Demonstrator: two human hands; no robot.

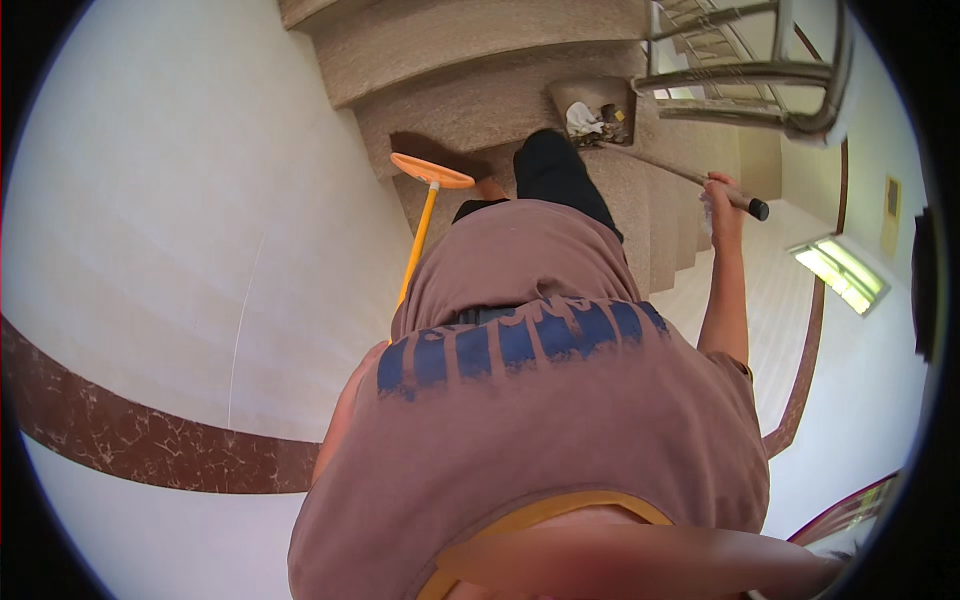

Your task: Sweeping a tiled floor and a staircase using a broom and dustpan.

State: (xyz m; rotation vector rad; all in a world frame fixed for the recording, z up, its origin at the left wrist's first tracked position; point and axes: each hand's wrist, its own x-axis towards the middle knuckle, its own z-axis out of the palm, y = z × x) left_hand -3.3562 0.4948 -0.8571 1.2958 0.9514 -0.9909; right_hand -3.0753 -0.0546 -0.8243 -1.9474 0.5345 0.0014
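My right hand [722, 196] grips the upper part of a dustpan's long handle [667, 169], near its black end cap. Something pale and crumpled shows beside the fingers. The handle runs down to a dustpan [559, 96] on the stairs, which holds a crumpled white scrap [583, 118], a small yellow piece and dark litter. On my left, a yellow pole [420, 240] with a flat orange head [433, 171], like a broom's or squeegee's, slants past my shirt; the head casts a shadow on a step. The shirt hides my left hand; only part of that arm [351, 409] shows.
Speckled stone steps [442, 82] rise ahead, and more steps [664, 247] lie to the right. A metal stair railing [739, 75] stands at upper right, close to the dustpan. A pale wall [172, 187] with a brown marbled band [150, 442] borders the left side.
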